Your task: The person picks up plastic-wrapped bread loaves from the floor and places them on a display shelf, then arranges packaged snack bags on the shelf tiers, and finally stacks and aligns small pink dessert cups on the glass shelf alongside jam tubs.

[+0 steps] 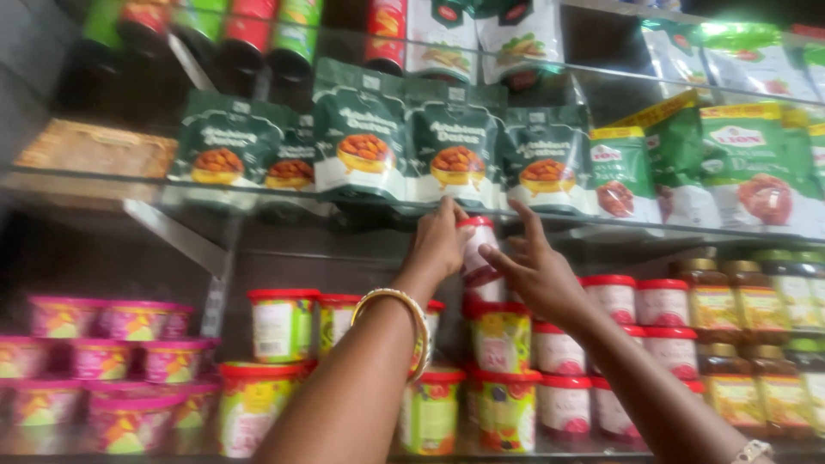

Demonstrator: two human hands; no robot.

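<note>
Sitting between both hands (490, 258), red-lidded jar (475, 249), left fingers around it.

Both arms are bare to the edge of the view — no sleeves show. The left wrist wears a thick bangle (416, 331), gold-toned with pale and reddish bands. At the right wrist sits a thin, pale beaded bracelet (750, 450) — partly cut off by the frame.

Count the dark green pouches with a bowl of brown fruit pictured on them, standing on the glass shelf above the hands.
5 in a row: far left, a partly hidden one beside it, then three taller ones. More may stand behind.
</note>
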